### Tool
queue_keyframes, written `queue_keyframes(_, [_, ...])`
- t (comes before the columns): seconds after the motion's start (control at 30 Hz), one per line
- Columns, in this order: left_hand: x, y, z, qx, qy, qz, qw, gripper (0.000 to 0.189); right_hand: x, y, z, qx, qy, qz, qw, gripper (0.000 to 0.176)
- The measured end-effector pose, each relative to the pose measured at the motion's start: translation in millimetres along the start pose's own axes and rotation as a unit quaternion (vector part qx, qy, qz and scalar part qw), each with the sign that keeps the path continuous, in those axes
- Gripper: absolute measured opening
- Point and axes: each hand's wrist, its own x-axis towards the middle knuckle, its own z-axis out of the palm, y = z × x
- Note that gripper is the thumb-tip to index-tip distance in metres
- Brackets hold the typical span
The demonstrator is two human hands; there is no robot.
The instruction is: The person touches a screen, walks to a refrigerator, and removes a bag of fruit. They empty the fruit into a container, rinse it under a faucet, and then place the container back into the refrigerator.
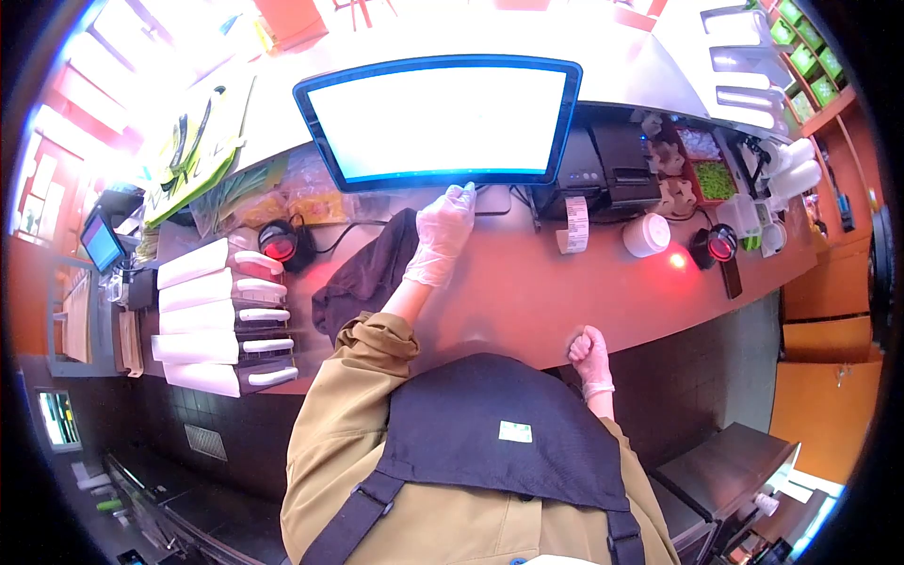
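In a clear thin glove, my left hand (444, 235) reaches forward to the lower edge of a bright touchscreen monitor (443, 122). Its index finger is stretched out at the bottom bar of the screen and nothing is held; whether the fingertip touches cannot be told. The screen content is washed out to white. My right hand (590, 361), gloved too, is curled into a fist by the front edge of the counter (527, 301), with nothing visible in it. Left of my left forearm lies a dark cloth (372, 273).
Receipt printers (617, 169) stand right of the monitor, a paper strip (573, 226) hanging out. Near them are a white cup (647, 235) and a red-lit scanner (718, 243). Another scanner (279, 245), white-handled paper bags (202, 320) and a yellow-green bag (202, 155) are on the left.
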Motion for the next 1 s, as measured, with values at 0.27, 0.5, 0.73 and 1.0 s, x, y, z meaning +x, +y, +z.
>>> queue_keyframes(0.27, [-8,-2,1,-0.007,-0.011,-0.015,1.000,0.010,4,1,-6,-0.006,0.007,0.006,1.000,0.045])
queue_keyframes(0.5, [-41,18,-11,-0.107,-0.112,-0.002,0.988,0.008,1,1,0,-0.016,0.016,-0.008,1.000,0.044])
queue_keyframes(0.73, [-43,84,-13,-0.267,-0.218,0.035,0.938,0.014,-43,4,-5,-0.009,0.093,-0.070,0.993,0.041])
queue_keyframes(1.0, [-63,251,5,-0.336,-0.270,0.137,0.892,0.010,-114,-28,-119,0.167,0.203,-0.133,0.956,0.040])
